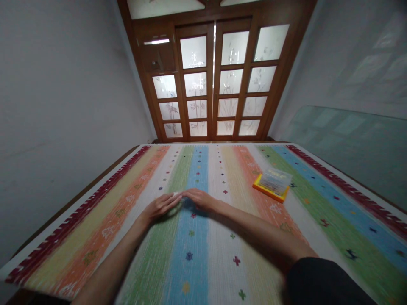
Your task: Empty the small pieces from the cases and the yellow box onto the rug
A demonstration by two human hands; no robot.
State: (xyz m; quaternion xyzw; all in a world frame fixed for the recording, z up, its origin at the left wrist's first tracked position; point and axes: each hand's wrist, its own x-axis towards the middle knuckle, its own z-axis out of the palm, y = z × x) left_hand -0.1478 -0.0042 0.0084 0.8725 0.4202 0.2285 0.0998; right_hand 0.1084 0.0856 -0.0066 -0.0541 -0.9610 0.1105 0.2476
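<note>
Over the middle of a striped tablecloth (190, 237), my two hands meet fingertip to fingertip. My left hand (162, 205) has its fingers pressed together around a small whitish piece (177, 194), most of it hidden. Curled down against the same spot is my right hand (199, 199), its fingertips touching those of the left. What the whitish piece is cannot be made out. To the right of my hands lies a flat yellow case (270, 194) with a clear lid (276, 180) raised at an angle. Thin dark items inside the case show only faintly.
The cloth covers a long table with a wooden edge (79, 197) showing on the left. Beyond its far end stand wooden doors with frosted panes (196, 84). A grey wall (63, 84) runs along the left, and a pale green glass panel (349, 140) along the right.
</note>
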